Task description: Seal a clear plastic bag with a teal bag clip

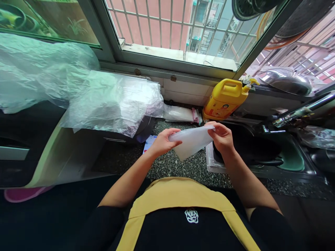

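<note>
Both my hands hold a small translucent white plastic bag (192, 141) above the speckled granite counter (180, 167). My left hand (163, 141) pinches its left upper edge, fingers closed. My right hand (222, 137) grips its right upper corner, fingers curled. The bag hangs down between them, flat and slack. A pack of more plastic bags (180, 113) lies on the counter behind it.
A yellow jug (225, 99) stands by the window wall. A sink (288, 157) with a dark pan (251, 150) and a tap (300, 111) lies to the right. Crumpled clear plastic sheets (110, 101) cover an appliance at the left. A clear container (213, 162) sits beside the sink.
</note>
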### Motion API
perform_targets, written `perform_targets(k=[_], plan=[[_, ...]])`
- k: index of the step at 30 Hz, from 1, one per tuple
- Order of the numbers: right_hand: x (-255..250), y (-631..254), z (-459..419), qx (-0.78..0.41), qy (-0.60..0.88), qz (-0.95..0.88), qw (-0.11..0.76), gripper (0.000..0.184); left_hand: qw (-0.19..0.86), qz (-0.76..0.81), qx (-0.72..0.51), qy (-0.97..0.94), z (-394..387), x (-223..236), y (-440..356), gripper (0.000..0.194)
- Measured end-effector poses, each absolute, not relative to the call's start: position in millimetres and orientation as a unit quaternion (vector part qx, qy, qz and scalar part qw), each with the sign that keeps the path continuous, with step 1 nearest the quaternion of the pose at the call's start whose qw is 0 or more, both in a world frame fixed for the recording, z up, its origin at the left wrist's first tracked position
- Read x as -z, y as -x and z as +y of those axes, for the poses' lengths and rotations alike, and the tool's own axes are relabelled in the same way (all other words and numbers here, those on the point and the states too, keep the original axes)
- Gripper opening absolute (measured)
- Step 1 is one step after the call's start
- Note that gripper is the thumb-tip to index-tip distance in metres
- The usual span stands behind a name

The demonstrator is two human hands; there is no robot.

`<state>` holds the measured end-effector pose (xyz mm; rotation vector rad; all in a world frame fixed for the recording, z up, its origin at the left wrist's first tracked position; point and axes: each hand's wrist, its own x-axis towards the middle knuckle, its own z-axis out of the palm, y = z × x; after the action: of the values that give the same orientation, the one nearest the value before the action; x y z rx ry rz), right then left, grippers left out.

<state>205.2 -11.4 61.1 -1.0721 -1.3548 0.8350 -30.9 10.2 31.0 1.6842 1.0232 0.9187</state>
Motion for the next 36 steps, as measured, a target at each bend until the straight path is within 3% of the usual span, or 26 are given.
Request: perform_targets(k=[3, 9, 16, 21, 23, 26, 31, 36], plan=[[-58.3, -206.7, -10.5, -0.351, 0.479, -0.570, 0.568, 0.034, 0.457, 0.420, -0.378, -0.687, 10.4, -34.7, 31.9, 0.021], [-66.9, -202.8, -10.4, -0.365, 0.473, -0.582, 0.551, 0.045, 0.473, 0.393, -0.384, -0.689, 7.5, -45.3, 32.7, 0.021], [-72.0, -195.3, -10.8, -0.317, 0.509, -0.607, 0.522, 0.032, 0.488, 0.404, -0.337, -0.697, 9.9, -37.2, 38.0, 0.021], [-81.5, -177.0, -10.6, -0.264, 0.501, -0.687, 0.457, 0.022, 0.389, 0.377, -0.399, -0.740, 14.5, -50.6, 28.1, 0.043], [-85.8, -168.7, -9.1, -0.243, 0.488, -0.720, 0.429, 0.020, 0.373, 0.351, -0.408, -0.756, 14.7, -59.4, 18.6, 0.037], [-90.6, -163.7, -7.5, -0.232, 0.480, -0.741, 0.409, 0.018, 0.430, 0.345, -0.399, -0.733, 15.5, -65.3, 8.0, 0.023], [-86.2, -178.8, -9.7, -0.225, 0.510, -0.701, 0.444, 0.030, 0.550, 0.365, -0.458, -0.595, 20.1, -56.6, 12.0, 0.036], [-72.2, -187.4, -11.7, -0.268, 0.534, -0.651, 0.468, 0.024, 0.588, 0.361, -0.461, -0.558, 21.5, -55.8, 17.1, 0.040]])
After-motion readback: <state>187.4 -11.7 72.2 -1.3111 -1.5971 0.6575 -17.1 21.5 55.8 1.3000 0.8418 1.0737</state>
